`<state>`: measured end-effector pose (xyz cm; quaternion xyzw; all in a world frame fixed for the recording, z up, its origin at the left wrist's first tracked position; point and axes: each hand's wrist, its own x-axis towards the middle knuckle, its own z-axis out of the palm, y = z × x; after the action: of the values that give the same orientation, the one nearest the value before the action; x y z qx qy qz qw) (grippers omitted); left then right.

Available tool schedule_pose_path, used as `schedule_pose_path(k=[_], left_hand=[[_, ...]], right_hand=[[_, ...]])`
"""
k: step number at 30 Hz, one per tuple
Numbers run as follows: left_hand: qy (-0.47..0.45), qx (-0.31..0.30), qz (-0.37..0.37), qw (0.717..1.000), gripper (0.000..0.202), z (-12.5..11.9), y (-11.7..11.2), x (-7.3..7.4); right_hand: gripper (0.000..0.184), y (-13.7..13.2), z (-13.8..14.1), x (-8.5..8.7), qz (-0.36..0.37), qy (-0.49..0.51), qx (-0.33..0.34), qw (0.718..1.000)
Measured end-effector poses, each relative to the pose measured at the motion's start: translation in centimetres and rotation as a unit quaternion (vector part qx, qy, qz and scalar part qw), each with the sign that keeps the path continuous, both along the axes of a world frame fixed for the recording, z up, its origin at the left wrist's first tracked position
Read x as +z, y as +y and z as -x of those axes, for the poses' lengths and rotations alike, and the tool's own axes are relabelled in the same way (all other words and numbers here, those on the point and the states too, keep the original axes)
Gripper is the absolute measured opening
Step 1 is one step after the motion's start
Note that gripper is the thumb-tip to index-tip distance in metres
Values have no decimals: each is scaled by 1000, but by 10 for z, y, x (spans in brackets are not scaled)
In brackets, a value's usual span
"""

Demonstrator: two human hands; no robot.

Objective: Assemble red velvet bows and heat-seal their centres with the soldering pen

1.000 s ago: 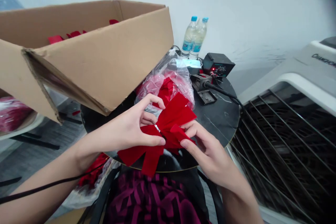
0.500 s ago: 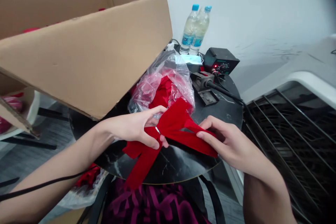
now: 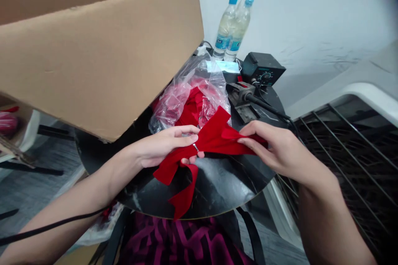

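Note:
A red ribbon bow (image 3: 214, 138) is stretched between my two hands above the round black table. Near its middle, my left hand (image 3: 169, 143) pinches it between thumb and fingers, beside a thin silvery tie (image 3: 195, 147). Two ribbon tails hang below that hand. My right hand (image 3: 264, 143) grips the loops at the right end between thumb and forefinger. Just behind the bow lies a clear plastic bag (image 3: 174, 105) with red ribbon pieces (image 3: 191, 107) in it.
A large cardboard box (image 3: 102, 62) overhangs the table (image 3: 217, 194) at left. Two water bottles (image 3: 225, 29), a blue face mask (image 3: 223, 66), a black control box with a dial (image 3: 263, 70) and a corded tool in its stand (image 3: 242, 95) are behind. A white-framed wire rack (image 3: 336, 140) stands at right.
The bow has shifted slightly right and been pulled flatter as my right hand moved right and up. The left thumb now lies higher along the bow, and a lower tail has curled.

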<state>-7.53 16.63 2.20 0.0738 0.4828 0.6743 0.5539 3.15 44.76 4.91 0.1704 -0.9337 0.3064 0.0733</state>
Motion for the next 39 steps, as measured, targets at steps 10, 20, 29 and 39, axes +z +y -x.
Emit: schedule_pose_path(k=[10,20,29,39], left_hand=[[140,108,-31,984,30,-10,5,-12],[280,138,-2,950,35,-20,-1,-9],[329,148,-8,933,20,-25,-1,-10],[230,265,-13,936,28,-23,3,-13]], right_hand=[[23,-116,-27,-33,414,-150,-175,880],[25,-115,-12,-37,452,-197,-179,852],[21,-115,-15,-35,433,-189,-193,860],[14,-135,-11,-51,490,-54,-254,833]])
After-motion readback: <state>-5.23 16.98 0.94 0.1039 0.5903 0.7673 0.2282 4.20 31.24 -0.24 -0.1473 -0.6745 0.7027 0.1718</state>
